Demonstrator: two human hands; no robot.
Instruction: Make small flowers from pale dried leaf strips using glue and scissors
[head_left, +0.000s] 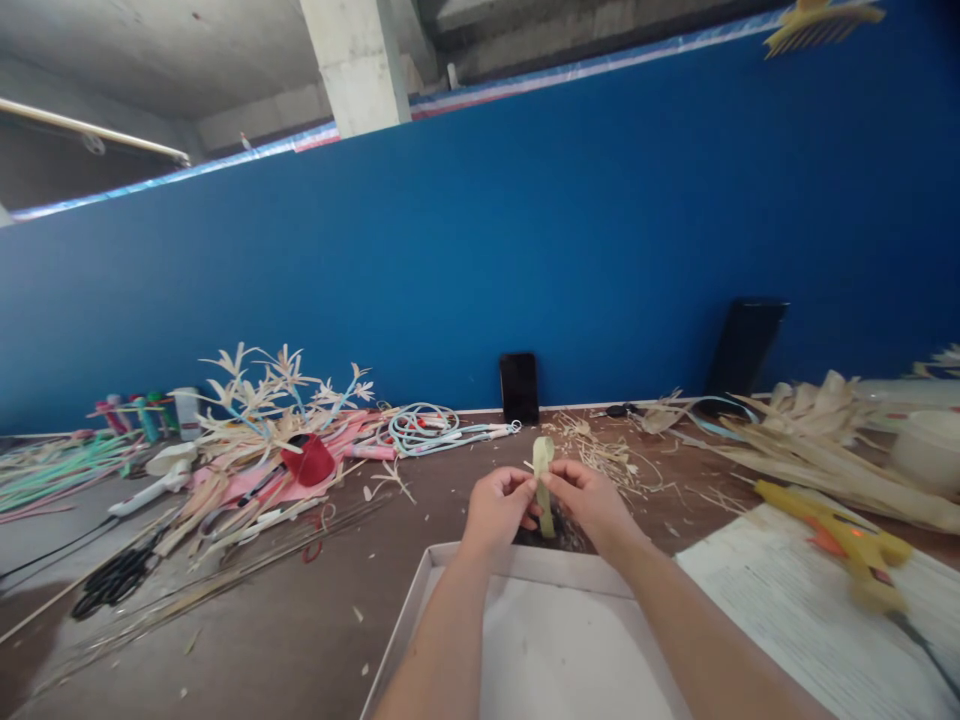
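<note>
Pale green and thin, a strip is held upright just beyond the far edge of the white box, above the bench. The left hand pinches it between thumb and fingers from one side, and the right hand does the same from the other side, so both are grasping it. Its upper end bends into a curl, while its lower end hangs under the fingers. Near the back edge of the bench, a black phone leans on the blue wall, and a light blue cord lies coiled. On the right side, a yellow glue gun lies on a printed sheet, with dry husks behind. On the left side are black scissors, a red roll and whitish flowers.
</note>
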